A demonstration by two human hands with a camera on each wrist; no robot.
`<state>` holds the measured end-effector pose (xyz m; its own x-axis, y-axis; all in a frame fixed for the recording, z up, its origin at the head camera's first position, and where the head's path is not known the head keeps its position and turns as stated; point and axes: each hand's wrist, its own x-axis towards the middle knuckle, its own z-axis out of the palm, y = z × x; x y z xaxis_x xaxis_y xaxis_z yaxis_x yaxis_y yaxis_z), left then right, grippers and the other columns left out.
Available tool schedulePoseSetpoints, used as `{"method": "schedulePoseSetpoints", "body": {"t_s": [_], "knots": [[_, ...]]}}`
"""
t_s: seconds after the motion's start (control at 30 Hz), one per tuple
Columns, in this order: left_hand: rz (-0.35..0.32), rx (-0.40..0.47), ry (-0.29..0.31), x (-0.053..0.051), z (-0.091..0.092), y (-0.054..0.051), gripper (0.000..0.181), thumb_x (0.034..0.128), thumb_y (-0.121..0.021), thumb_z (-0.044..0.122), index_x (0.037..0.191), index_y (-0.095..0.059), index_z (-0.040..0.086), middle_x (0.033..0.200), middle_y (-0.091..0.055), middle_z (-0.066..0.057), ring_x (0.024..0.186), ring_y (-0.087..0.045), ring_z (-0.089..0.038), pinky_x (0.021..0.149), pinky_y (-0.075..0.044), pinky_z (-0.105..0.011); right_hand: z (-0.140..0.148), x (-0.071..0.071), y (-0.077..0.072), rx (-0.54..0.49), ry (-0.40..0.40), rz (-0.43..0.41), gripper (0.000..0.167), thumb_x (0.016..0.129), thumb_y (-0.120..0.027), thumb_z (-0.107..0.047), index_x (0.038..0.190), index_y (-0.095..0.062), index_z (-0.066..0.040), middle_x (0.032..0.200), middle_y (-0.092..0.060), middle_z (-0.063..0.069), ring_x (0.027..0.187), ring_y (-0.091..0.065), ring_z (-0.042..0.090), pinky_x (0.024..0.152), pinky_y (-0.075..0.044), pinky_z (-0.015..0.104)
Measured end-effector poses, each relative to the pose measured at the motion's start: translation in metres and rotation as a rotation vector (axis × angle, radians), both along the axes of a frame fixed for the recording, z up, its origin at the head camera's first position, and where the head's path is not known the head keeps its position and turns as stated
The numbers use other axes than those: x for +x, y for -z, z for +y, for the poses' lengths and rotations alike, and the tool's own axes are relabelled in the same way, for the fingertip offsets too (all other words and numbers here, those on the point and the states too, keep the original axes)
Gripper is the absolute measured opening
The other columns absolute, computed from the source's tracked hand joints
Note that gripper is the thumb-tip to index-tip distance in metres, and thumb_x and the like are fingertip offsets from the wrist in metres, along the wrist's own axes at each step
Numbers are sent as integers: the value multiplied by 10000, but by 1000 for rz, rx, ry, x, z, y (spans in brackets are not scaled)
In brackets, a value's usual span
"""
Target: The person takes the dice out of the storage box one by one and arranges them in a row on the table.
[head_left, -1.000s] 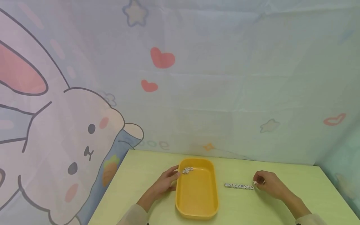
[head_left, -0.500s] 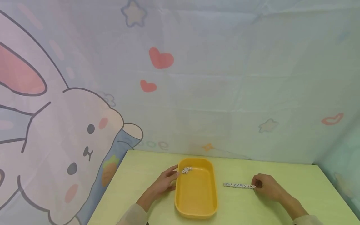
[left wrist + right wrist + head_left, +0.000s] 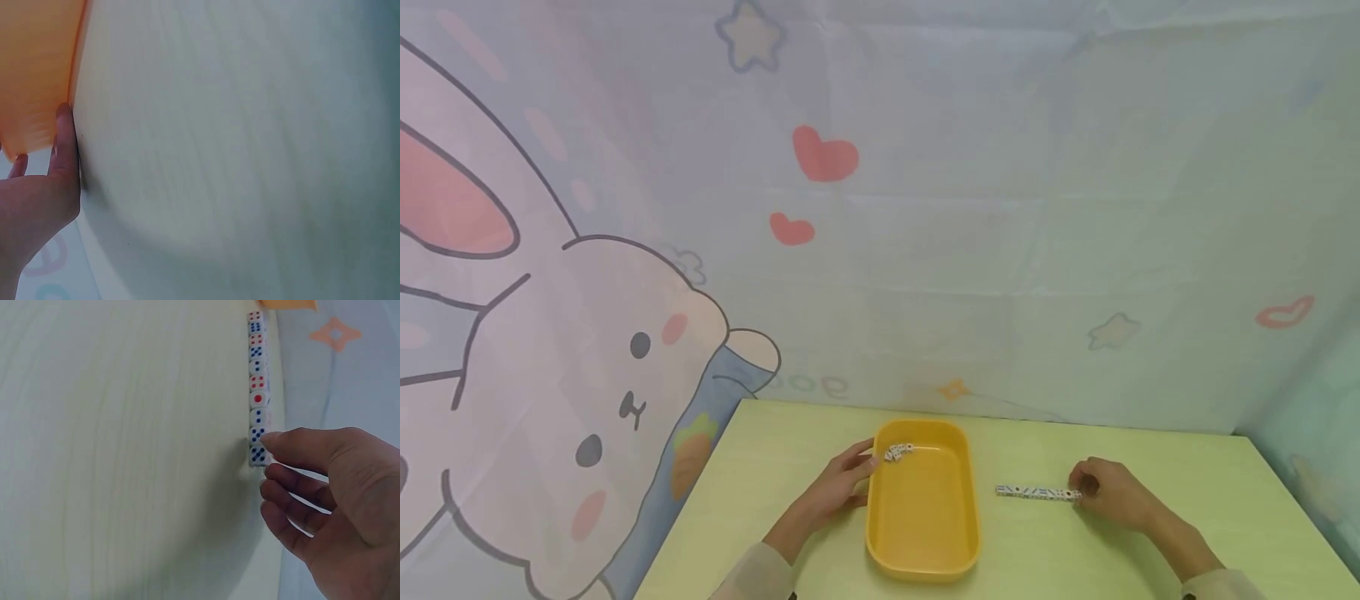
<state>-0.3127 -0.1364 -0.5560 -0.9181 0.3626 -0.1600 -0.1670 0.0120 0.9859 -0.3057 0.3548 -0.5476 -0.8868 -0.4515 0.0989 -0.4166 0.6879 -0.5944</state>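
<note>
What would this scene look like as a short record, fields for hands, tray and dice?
Left hand: touching the left side of the yellow tray
Right hand: touching the right end of the dice row; grip unclear
Inside tray: loose dice in the far left corner
Row layout: straight, on the table right of the tray
Backdrop: printed cartoon pictures

Tray stands on table; loose dice lie inside its far left corner. Left hand rests against tray's left side. Dice row lies right of tray, right hand at row's right end. Backdrop hangs behind table.
</note>
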Motion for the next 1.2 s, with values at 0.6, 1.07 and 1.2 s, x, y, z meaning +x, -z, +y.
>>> {"method": "schedulePoseSetpoints", "body": {"t_s": [0.6, 1.07, 1.2], "knots": [[66, -124, -84, -6, -7, -13, 538, 1111, -559, 218, 1609, -431, 61, 1555, -469, -258, 1292, -592, -379, 842, -636, -401, -136, -18, -29, -319, 15, 173, 247, 965, -786, -81, 1195, -716, -26, 1102, -718, 94, 964, -678, 247, 784, -602, 282], [64, -1, -50, -5, 2, -5, 528, 1124, -525, 192, 1612, -403, 33, 1580, -448, -250, 1355, -545, -436, 995, -585, -495, -244, -41, -23, -360, 11, 101, 326, 911, -811, -70, 1179, -713, 87, 1123, -697, 197, 1066, -694, 400, 958, -592, 500], [68, 8, -35, -4, 7, -3, 521, 1131, -508, 192, 1620, -397, 48, 1590, -441, -243, 1376, -527, -442, 1011, -576, -496, -250, -47, -18, -307, 51, 111, 324, 887, -819, -45, 1172, -721, 75, 1123, -707, 183, 1063, -701, 361, 965, -586, 504]]}}
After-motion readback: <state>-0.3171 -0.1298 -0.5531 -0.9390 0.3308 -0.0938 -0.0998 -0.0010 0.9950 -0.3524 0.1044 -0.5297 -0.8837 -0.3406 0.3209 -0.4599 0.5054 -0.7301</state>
